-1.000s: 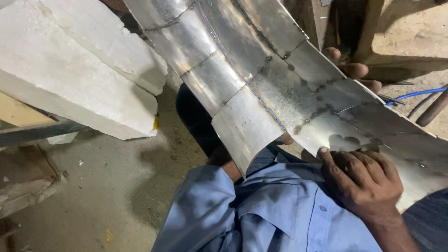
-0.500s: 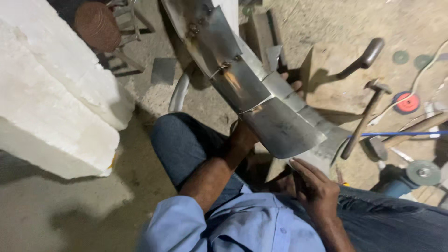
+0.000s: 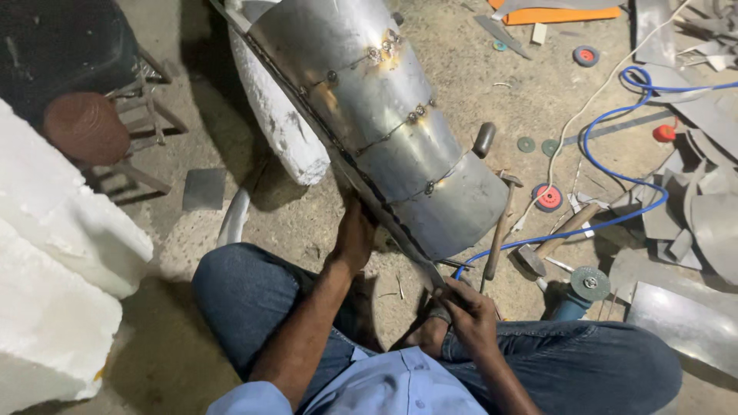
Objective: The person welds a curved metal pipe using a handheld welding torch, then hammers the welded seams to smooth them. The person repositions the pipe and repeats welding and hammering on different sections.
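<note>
Since half a second ago, the curved sheet-metal duct (image 3: 384,115) has swung up from lying across the lap and now stands steeply tilted over the concrete floor (image 3: 292,215), its open, hollow lower end near the knees. At its seamed left edge the left hand (image 3: 355,238) grips the rim, while the right hand (image 3: 469,311) clenches the end of the dark strip (image 3: 369,196) running down that seam. Beside the duct lie a hammer (image 3: 500,230) and blue cable (image 3: 615,154), newly in view; white foam blocks (image 3: 54,269) sit at the left.

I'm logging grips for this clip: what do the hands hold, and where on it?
Both grip the curved sheet-metal duct: left hand on its dark lower edge, right hand at that edge's near tip.
</note>
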